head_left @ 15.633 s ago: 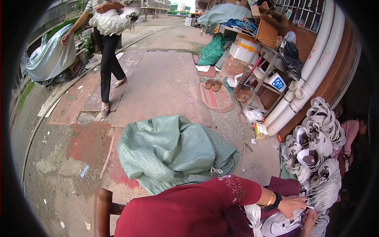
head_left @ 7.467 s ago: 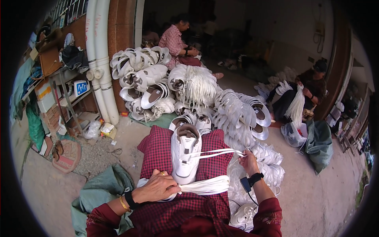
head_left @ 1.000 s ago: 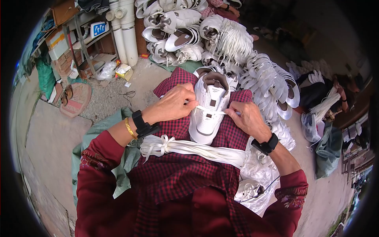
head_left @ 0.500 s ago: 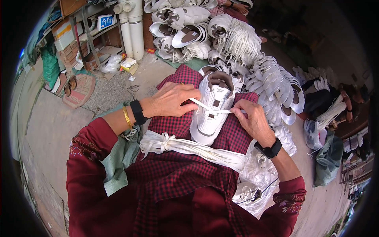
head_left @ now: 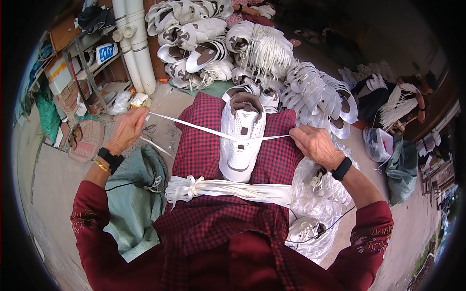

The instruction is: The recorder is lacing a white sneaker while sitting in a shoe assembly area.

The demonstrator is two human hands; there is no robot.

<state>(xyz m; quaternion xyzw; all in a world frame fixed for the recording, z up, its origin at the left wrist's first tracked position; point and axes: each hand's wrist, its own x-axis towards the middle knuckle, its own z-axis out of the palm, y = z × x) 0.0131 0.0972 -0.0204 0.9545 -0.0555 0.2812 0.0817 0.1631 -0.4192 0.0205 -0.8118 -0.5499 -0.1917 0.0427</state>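
Observation:
A white sneaker with a brown lining rests on my lap, toe toward me, on a red-and-black checked apron. One white shoelace crosses its front, pulled nearly straight out to both sides. My left hand pinches the lace well left of the shoe, and a loose end hangs below that hand. Close by the shoe's right side, my right hand has the other side of the lace between thumb and fingers. A tied bundle of white laces lies across my lap below the toe.
Piles of white shoe uppers stand ahead and to the right. Plastic-wrapped shoes lie by my right thigh, a green sack by my left. White pipes and a shelf stand far left. Another person sits at right.
My left hand has moved out to the left, drawing the lace long across the shoe. The right hand has shifted slightly outward. The view has also shifted.

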